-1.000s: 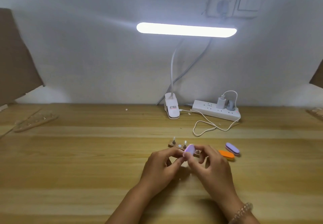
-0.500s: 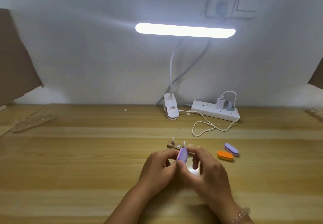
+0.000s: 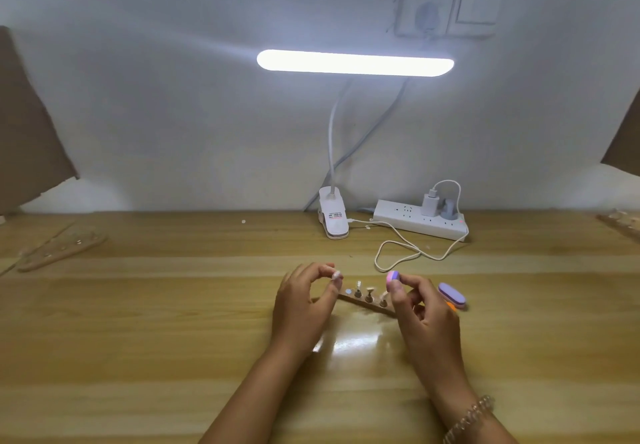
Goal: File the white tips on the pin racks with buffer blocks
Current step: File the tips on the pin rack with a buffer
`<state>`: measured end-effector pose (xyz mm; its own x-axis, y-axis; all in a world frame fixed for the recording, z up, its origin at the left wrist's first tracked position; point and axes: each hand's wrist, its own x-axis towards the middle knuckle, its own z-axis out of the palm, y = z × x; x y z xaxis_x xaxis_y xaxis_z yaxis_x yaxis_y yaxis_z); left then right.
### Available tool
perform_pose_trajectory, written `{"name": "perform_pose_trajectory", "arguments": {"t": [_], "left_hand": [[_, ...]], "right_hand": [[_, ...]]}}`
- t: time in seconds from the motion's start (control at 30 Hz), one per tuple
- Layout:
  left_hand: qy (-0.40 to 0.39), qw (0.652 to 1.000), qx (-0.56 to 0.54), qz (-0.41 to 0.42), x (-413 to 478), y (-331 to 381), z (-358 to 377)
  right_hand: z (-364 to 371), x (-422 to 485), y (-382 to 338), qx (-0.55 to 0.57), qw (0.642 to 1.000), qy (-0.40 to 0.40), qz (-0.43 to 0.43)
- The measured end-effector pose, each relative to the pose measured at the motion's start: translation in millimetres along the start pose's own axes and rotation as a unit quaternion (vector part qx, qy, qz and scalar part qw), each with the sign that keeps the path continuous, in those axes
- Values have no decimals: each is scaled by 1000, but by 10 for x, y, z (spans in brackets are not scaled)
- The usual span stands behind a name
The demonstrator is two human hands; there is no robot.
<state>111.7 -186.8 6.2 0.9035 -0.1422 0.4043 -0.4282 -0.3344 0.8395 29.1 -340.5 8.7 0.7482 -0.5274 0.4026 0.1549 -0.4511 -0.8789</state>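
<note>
A small wooden pin rack (image 3: 367, 303) lies on the table between my hands, with several short pins standing on it. My left hand (image 3: 304, 308) is at the rack's left end and pinches a small white tip (image 3: 337, 275) between thumb and fingertips, just above the rack. My right hand (image 3: 424, 319) is over the rack's right end and holds a purple and pink buffer block (image 3: 393, 276) upright in its fingertips. A second purple buffer block (image 3: 452, 295) lies on the table right of that hand, and an orange one (image 3: 450, 305) peeks out behind it.
A clip lamp (image 3: 333, 221) with a lit bar stands at the back of the wooden table (image 3: 173, 322). A white power strip (image 3: 420, 223) and a looped white cable (image 3: 398, 253) lie behind the rack. Another pin rack (image 3: 62, 247) lies far left.
My hands have drawn apart. The left one moved left with the white tip, the right one moved right with the buffer block, and the rack's pins show between them.
</note>
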Motion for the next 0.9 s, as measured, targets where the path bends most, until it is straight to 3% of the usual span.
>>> {"name": "perform_pose_trajectory", "arguments": {"t": [0.3,0.67,0.9], "left_hand": [[-8,983,185,11,144,-101,222],[-30,971,233,47,127,-93,207],[-41,945,283,158,10,26,210]], "right_hand": [[18,57,76,0,999,2,34],[21,31,57,-17,999,-19,37],[8,23,34,-18,999,-19,42]]}}
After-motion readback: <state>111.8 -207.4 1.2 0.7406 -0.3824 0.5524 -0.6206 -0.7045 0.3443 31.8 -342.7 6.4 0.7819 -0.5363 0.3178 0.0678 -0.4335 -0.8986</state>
